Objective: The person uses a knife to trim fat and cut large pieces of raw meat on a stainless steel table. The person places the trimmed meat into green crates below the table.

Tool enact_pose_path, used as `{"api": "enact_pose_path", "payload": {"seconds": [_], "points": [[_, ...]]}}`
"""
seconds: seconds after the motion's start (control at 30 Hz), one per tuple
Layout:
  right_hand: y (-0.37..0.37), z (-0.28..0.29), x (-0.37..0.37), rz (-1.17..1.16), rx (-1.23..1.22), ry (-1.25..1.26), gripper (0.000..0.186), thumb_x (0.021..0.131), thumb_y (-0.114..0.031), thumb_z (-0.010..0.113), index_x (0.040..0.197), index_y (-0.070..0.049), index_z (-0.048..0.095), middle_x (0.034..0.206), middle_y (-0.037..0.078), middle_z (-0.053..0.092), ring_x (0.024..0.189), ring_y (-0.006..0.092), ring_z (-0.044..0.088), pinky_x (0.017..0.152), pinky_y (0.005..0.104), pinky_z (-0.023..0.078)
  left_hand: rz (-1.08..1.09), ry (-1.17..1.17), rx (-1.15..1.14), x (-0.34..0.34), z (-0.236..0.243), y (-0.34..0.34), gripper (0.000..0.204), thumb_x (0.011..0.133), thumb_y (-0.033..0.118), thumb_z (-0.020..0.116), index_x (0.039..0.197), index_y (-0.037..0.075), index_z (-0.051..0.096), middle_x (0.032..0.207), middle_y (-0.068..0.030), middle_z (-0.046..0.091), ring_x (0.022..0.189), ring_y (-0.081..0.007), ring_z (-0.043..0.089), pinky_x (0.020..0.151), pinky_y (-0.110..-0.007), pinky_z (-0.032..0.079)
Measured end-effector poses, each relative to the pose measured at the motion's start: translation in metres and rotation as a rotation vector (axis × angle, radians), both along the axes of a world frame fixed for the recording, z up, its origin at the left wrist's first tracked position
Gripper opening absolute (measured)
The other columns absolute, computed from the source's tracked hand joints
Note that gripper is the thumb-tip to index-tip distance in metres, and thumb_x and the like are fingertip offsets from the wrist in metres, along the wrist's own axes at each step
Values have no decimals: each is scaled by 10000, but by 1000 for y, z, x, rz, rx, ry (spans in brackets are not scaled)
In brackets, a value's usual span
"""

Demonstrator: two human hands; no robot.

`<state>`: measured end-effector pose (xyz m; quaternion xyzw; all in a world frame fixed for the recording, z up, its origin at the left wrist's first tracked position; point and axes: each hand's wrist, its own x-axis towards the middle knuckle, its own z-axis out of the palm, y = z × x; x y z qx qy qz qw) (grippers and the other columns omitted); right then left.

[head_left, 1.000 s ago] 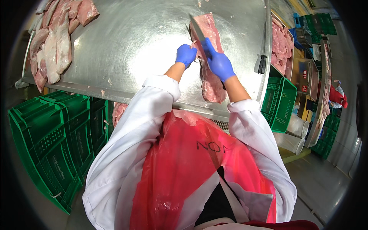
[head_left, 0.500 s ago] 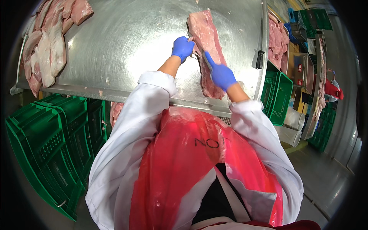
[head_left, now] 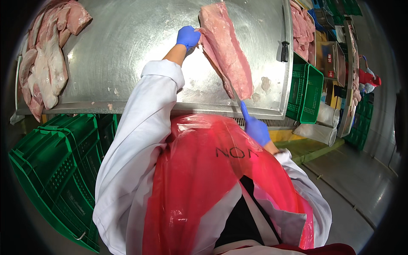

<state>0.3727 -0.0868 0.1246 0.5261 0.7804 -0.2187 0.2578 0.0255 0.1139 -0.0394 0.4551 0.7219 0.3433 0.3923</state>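
A long slab of pale pink meat [head_left: 227, 46] lies lengthwise on the steel table [head_left: 119, 55]. My left hand [head_left: 188, 37], in a blue glove, is closed on a thin strip [head_left: 203, 39] along the slab's upper left side, pulling it slightly outward. My right hand [head_left: 255, 127], also gloved, is down at the table's front edge, closed on a knife [head_left: 236, 97] whose blade reaches into the lower left end of the meat; the handle is mostly hidden by the fingers. A second, black-handled knife [head_left: 284, 52] rests near the table's right edge.
A pile of meat pieces [head_left: 49, 63] occupies the table's left end. Green crates [head_left: 55, 165] stand below at left. At right are a meat-filled container [head_left: 301, 32], a green crate [head_left: 314, 97], steel bins [head_left: 329, 63] and, farther off, a co-worker in red and white [head_left: 367, 76].
My left hand has moved up and left with the strip. My right hand and knife have drawn down along the meat toward me, past the table's front edge.
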Motion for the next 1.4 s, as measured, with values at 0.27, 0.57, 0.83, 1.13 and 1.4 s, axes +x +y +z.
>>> {"api": "enact_pose_path", "payload": {"seconds": [0.27,0.57,0.83,1.13,1.4], "points": [[53,-22,-15,1,327,386,834,882,-90,582,1609,-222,196,740,243,635,635,413,639,592,526,498,66,-174,72,7,-16,-10,305,815,255,640,886,-33,712,883,-232,717,818,-350,707,764,-406,554],[162,-83,-148,38,318,258,736,942,-137,489,1603,-232,181,857,280,684,720,440,671,688,521,525,14,-56,101,4,-34,-6,232,864,179,638,931,-33,706,827,-161,722,764,-242,698,739,-356,542],[-35,-5,3,-39,34,-102,881,917,-118,535,1624,-237,24,800,247,657,748,460,672,691,579,531,157,-391,150,-15,-12,-41,275,857,195,631,911,-74,658,740,-173,677,568,-201,652,506,-343,519],[-6,-40,41,181,426,458,819,865,-45,556,1601,-187,225,798,235,659,644,414,651,558,518,515,152,-94,292,-26,27,-78,262,881,232,637,940,-20,684,791,-133,703,709,-213,680,651,-349,540],[26,-80,42,177,171,334,890,868,-44,543,1616,-238,102,844,263,689,748,439,678,681,541,529,175,-39,578,20,111,-137,171,906,165,644,899,-6,658,716,-47,618,653,-102,545,595,-293,460]]}}
